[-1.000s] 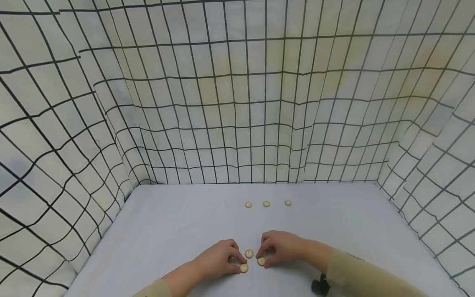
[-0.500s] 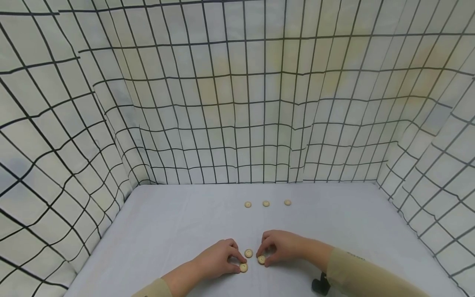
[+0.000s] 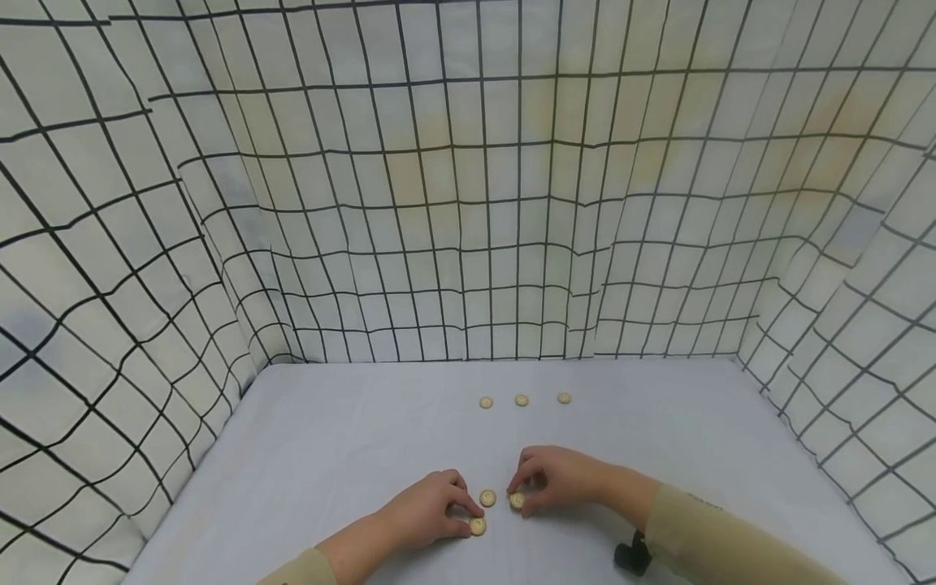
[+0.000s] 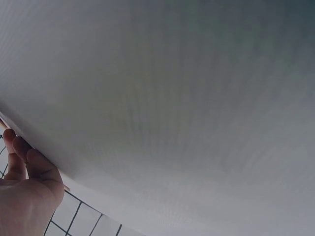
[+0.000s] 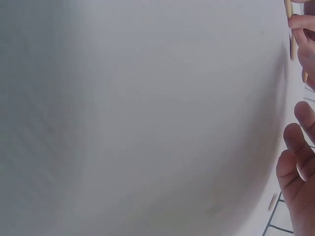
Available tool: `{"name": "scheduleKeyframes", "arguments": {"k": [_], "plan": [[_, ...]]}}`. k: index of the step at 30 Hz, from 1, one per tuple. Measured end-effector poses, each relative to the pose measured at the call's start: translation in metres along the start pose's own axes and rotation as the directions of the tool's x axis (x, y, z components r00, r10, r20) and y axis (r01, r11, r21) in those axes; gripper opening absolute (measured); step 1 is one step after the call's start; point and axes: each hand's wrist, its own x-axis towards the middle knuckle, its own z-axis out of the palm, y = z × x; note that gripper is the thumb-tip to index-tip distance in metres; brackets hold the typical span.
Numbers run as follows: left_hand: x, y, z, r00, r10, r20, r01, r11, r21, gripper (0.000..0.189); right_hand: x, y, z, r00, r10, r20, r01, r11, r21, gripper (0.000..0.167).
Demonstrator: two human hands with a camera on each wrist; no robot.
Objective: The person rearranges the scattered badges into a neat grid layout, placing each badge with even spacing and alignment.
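Pinched between thumb and index finger of my left hand (image 3: 431,512) is a round, pale yellow button (image 3: 478,527), flat on the white cloth in the head view. My right hand (image 3: 559,478) pinches a second such button (image 3: 517,500) by its edges, a little farther from me. Between the two, a third button (image 3: 487,498) lies apart from the fingers, its small holes facing up. The left wrist view shows the left hand (image 4: 32,182) at its lower left edge, fingers bent. At the right edge of the right wrist view, the right hand (image 5: 300,157) appears partly cut off.
Toward the back of the white-covered table (image 3: 351,439) a row of three more buttons, left (image 3: 486,402), middle (image 3: 522,400) and right (image 3: 564,398), is spaced out. White walls with a black grid (image 3: 439,268) enclose the table. Under the right sleeve sits a small black object (image 3: 632,557).
My right hand has slid its button a short way forward, now about level with the middle button. The left hand keeps its place, and the head view has shifted slightly.
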Motion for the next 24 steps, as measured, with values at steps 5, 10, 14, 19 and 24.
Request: {"name": "scheduleKeyframes", "arguments": {"k": [5, 10, 14, 19, 24], "plan": [[0.0, -0.001, 0.002, 1.0, 0.004, -0.001, -0.004, 1.0, -0.009, 0.02, 0.0, 0.004, -0.003, 1.0, 0.02, -0.013, -0.02, 1.0, 0.013, 0.023], [0.0, -0.001, 0.001, 1.0, 0.01, -0.008, -0.01, 1.0, 0.004, 0.02, -0.001, 0.009, -0.009, 0.998, 0.057, -0.033, -0.056, 0.998, 0.032, 0.024], [-0.001, 0.0, 0.001, 1.0, 0.009, -0.007, -0.009, 1.0, 0.009, 0.02, -0.002, 0.017, -0.012, 0.994, 0.085, -0.063, -0.084, 0.996, 0.016, 0.025], [-0.001, 0.0, 0.001, 1.0, 0.009, -0.009, -0.009, 1.0, 0.006, 0.02, -0.003, 0.028, -0.016, 0.987, 0.124, -0.099, -0.125, 0.992, -0.01, 0.024], [-0.002, 0.0, 0.001, 1.0, 0.017, -0.019, -0.017, 1.0, 0.01, 0.021, -0.004, 0.039, -0.022, 0.975, 0.173, -0.136, -0.175, 0.984, -0.004, 0.024]]}}
